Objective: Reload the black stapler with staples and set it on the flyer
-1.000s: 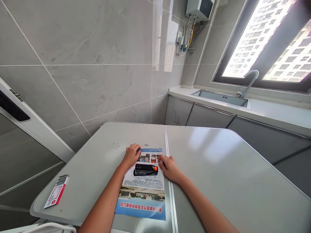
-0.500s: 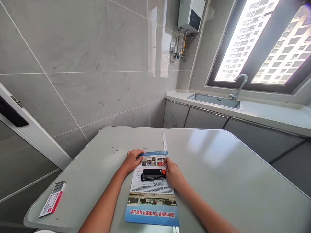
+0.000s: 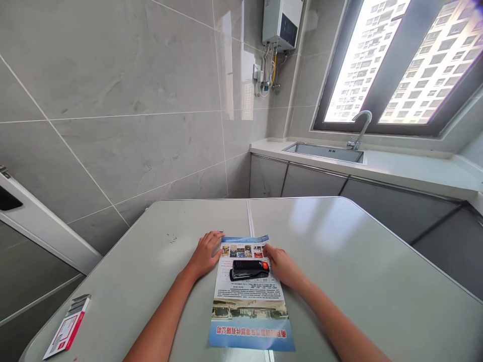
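Observation:
A printed leaflet (image 3: pixel 249 306) with blue bands lies flat on the grey table (image 3: pixel 339 251) in front of me. A black stapler (image 3: pixel 249 269) with an orange end lies across its upper part. My left hand (image 3: pixel 206 255) rests on the table with its fingers curled at the leaflet's top left corner. My right hand (image 3: pixel 281 264) rests at the leaflet's right edge, its fingertips on the paper beside the stapler's orange end. Neither hand grips the stapler.
A red and white staple box (image 3: pixel 67 328) lies near the table's left front corner. Tiled wall stands behind the table. To the right run a counter with a sink (image 3: pixel 324 152) and tap (image 3: pixel 360 128), below a window. A water heater (image 3: pixel 281 20) hangs above.
The leaflet with the stapler has turned and slid right, across the table's middle seam. Both hands stayed at its top corners. The view swung slightly left and down.

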Action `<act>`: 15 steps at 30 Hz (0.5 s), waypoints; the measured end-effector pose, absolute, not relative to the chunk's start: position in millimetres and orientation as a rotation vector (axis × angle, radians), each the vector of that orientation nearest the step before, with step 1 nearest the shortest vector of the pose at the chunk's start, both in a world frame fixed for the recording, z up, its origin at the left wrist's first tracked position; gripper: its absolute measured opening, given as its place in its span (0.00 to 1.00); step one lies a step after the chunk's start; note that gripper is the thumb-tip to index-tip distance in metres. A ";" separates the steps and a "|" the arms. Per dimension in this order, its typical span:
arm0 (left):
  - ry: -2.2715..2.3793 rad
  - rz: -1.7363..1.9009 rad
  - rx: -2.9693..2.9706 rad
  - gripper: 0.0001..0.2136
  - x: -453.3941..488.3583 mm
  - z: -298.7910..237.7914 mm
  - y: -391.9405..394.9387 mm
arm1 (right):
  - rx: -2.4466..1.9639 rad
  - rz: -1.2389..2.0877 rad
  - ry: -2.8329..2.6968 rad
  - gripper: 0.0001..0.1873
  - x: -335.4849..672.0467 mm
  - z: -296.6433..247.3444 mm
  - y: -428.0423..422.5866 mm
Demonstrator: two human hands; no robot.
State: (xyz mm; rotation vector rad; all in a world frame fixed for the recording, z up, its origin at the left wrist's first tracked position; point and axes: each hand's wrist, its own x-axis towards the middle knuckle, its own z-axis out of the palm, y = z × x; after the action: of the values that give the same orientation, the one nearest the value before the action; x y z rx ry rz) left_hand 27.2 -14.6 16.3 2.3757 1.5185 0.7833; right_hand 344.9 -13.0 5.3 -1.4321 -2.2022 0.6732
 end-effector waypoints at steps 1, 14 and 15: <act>1.422 0.760 2.399 0.19 29.7 19.1 -16.8 | -1.452 0.658 -2.206 0.09 345.7 4.9 -13.0; 1.100 0.556 2.455 0.13 39.8 31.5 -25.2 | -0.935 0.730 -2.287 0.11 345.4 51.2 -30.4; 1.107 0.559 2.458 0.12 40.5 31.8 -25.4 | -0.894 0.727 -2.342 0.14 342.1 52.4 -33.8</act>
State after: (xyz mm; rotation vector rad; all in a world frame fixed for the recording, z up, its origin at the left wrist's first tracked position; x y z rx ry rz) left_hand 40.5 -25.4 31.8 2.4575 1.1074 0.5585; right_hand 342.1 -33.8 52.4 -0.8943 -2.3419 0.7275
